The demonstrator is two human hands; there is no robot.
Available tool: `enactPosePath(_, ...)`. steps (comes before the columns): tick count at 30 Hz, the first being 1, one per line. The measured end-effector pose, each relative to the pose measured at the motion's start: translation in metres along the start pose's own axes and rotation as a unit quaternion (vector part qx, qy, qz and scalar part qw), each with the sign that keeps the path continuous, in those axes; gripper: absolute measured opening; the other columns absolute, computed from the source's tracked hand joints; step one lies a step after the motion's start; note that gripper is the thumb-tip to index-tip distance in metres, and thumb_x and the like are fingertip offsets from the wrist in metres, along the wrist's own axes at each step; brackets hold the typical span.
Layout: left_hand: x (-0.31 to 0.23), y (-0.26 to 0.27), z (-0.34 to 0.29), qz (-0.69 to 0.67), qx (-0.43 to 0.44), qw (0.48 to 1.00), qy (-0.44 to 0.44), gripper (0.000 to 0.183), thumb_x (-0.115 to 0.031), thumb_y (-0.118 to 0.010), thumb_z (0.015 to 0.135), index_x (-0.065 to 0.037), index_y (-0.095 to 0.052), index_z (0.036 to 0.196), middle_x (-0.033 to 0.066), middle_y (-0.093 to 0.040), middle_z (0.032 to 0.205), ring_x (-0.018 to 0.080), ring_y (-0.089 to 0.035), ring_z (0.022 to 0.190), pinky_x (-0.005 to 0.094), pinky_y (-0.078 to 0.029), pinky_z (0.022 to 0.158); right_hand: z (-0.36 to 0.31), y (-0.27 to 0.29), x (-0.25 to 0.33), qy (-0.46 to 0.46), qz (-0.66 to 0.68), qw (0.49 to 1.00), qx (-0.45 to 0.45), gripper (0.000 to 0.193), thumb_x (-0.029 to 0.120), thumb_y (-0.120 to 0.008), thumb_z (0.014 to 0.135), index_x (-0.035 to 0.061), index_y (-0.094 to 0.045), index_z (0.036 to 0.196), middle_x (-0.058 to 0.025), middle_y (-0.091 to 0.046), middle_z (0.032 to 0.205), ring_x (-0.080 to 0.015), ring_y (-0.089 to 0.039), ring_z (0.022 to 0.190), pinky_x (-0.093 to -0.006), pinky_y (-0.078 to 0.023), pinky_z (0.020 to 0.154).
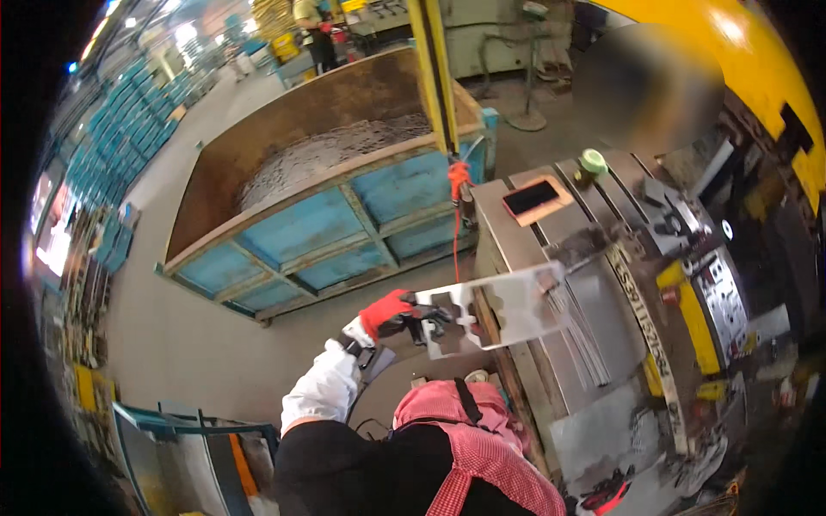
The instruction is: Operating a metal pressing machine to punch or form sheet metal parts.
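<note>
My left hand (391, 317), in a red and black glove with a white sleeve, is closed on the left end of a thin metal sheet (516, 303) with shaped cutouts. The sheet is held out level, its right end over the edge of the metal press table (508, 236). At the lower right edge, my right hand (607, 494), in a similar glove, is only partly in view beside a flat grey sheet (602, 434). Its fingers are too small and cut off to read. Several thin strips (572, 335) lie on the table near the held sheet.
A large blue bin (301, 245) of metal scrap stands ahead. A yellow post (433, 77) rises beside it, with a red hanging control (460, 179). A phone (531, 198) lies on the table, before die tooling (680, 318). Another person (314, 30) stands far back.
</note>
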State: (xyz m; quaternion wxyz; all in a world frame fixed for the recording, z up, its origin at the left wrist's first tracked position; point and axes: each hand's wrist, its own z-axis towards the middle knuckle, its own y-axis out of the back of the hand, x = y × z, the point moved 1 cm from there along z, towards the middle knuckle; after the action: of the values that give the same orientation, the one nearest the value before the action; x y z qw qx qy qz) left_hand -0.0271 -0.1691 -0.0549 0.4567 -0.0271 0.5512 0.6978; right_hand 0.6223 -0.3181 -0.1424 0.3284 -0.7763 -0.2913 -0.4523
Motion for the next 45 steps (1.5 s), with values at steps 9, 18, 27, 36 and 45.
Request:
enactPosePath(9, 0.037, 0.128, 0.013, -0.401, -0.471, 0.728, 0.294, 0.030, -0.024, -0.047, 0.090, 0.000, -0.055, 0.106, 0.0083, -0.060, 0.088, 0.0169, -0.058, 0.075, 0.0303, -0.047, 0.065, -0.004, -0.019, 0.023, 0.075, 0.040, 0.990, -0.111, 0.044, 0.019, -0.052, 0.085, 0.0059, -0.042, 0.126, -0.0093, -0.060, 0.096, -0.0118, -0.046, 0.064, -0.0266, -0.039, 0.056)
enactPosePath(18, 0.070, 0.039, 0.188, -0.456, -0.286, 0.791, 0.291, 0.034, -0.033, -0.056, 0.086, -0.001, -0.062, 0.099, 0.0052, -0.063, 0.088, 0.0149, -0.058, 0.078, 0.0283, -0.046, 0.074, -0.081, -0.021, 0.031, 0.120, 0.025, 0.972, -0.198, 0.048, 0.010, -0.054, 0.083, 0.0094, -0.037, 0.128, -0.0102, -0.061, 0.089, -0.0085, -0.044, 0.047, -0.0223, -0.036, 0.040)
enactPosePath(27, -0.094, -0.188, 0.177, -0.547, 0.090, 0.768, 0.320, 0.036, -0.014, -0.062, 0.082, -0.004, -0.056, 0.116, 0.0024, -0.064, 0.088, 0.0097, -0.057, 0.073, 0.0228, -0.045, 0.070, -0.068, -0.140, 0.046, 0.093, -0.185, 0.977, 0.055, 0.058, 0.004, -0.055, 0.079, 0.0060, -0.036, 0.133, -0.0007, -0.057, 0.085, -0.0054, -0.046, 0.065, -0.0225, -0.042, 0.057)
enactPosePath(36, -0.083, -0.228, 0.158, -0.521, 0.217, 0.774, 0.287, 0.036, -0.021, -0.055, 0.088, 0.000, -0.053, 0.117, 0.0074, -0.061, 0.106, 0.0164, -0.060, 0.091, 0.0274, -0.048, 0.081, 0.038, -0.171, 0.089, 0.032, -0.263, 0.955, 0.133, 0.042, 0.013, -0.062, 0.077, 0.0065, -0.052, 0.118, 0.0023, -0.053, 0.072, -0.0074, -0.049, 0.059, -0.0245, -0.043, 0.050)
enactPosePath(45, -0.130, -0.239, 0.250, -0.834, 0.055, 0.411, 0.363, 0.035, -0.031, -0.051, 0.089, -0.009, -0.051, 0.115, 0.0110, -0.055, 0.116, 0.0251, -0.059, 0.097, 0.0385, -0.050, 0.083, -0.011, -0.196, 0.126, 0.060, -0.162, 0.977, 0.128, 0.053, 0.007, -0.059, 0.077, 0.0061, -0.044, 0.127, 0.0016, -0.050, 0.069, -0.0074, -0.047, 0.055, -0.0226, -0.041, 0.047)
